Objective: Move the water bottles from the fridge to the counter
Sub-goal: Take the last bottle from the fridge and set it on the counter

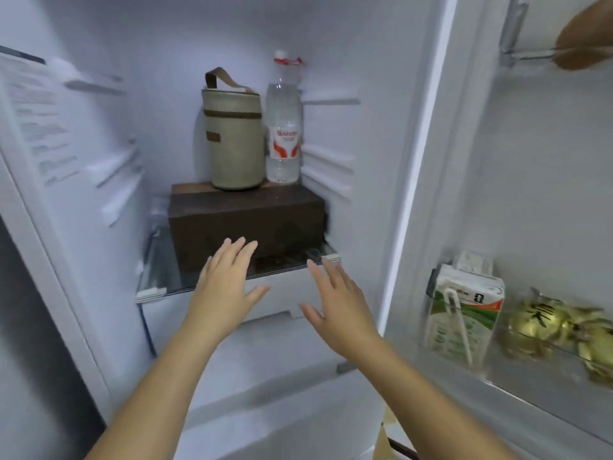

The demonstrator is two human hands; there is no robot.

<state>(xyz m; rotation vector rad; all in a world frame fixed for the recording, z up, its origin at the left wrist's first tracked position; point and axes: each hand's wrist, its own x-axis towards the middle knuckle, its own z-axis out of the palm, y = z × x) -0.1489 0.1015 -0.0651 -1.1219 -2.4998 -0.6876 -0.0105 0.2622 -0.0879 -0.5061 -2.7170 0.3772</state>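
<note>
White fridge walls (172, 34) fill the centre of the frame, evenly lit, with ribbed rails (328, 161) right of centre. A glass shelf (159, 267) crosses the middle. The open door (547, 194) takes the right side, and a dark grey surface (26, 327) runs down the lower left.

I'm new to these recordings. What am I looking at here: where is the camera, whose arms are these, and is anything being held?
There is no machine here. A person wears one wide-angle camera on the head, so you look forward and down along their own arms into an open fridge. The left hand and right hand reach towards the glass shelf, fingers spread, holding nothing. On the shelf sits a brown box. On it stand a beige cylindrical bag and, just to its right, one clear water bottle with its cap on. The door rack on the right holds a drink carton and gold-wrapped items. The picture is slightly blurred.
</note>
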